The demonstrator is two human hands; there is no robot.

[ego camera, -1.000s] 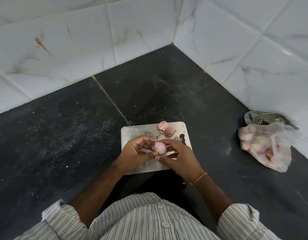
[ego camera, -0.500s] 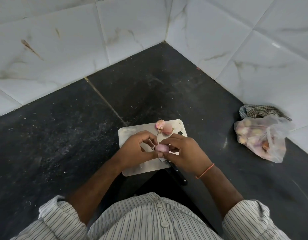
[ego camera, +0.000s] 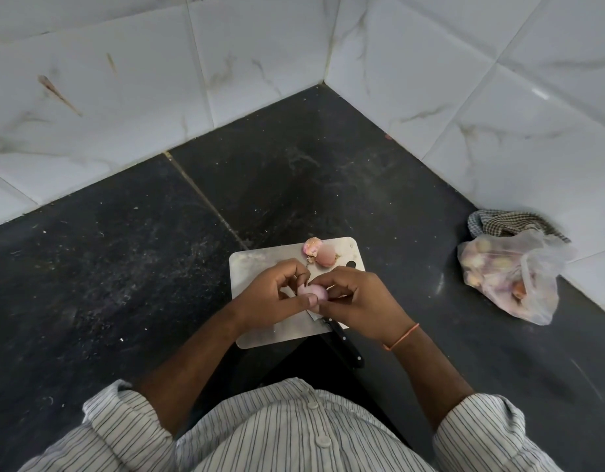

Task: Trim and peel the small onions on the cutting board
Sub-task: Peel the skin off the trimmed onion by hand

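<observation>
Nearby, plastic bag [ego camera: 512, 281] holding small onions [ego camera: 478, 258]

Walls: white marble-look tiles [ego camera: 267, 59] with grey veining and a few brown streaks, meeting in a corner.
Counter: dark, speckled stone slabs [ego camera: 100, 267] with one pale joint line running across.
Light: soft and even, with a faint sheen on the right wall.
</observation>
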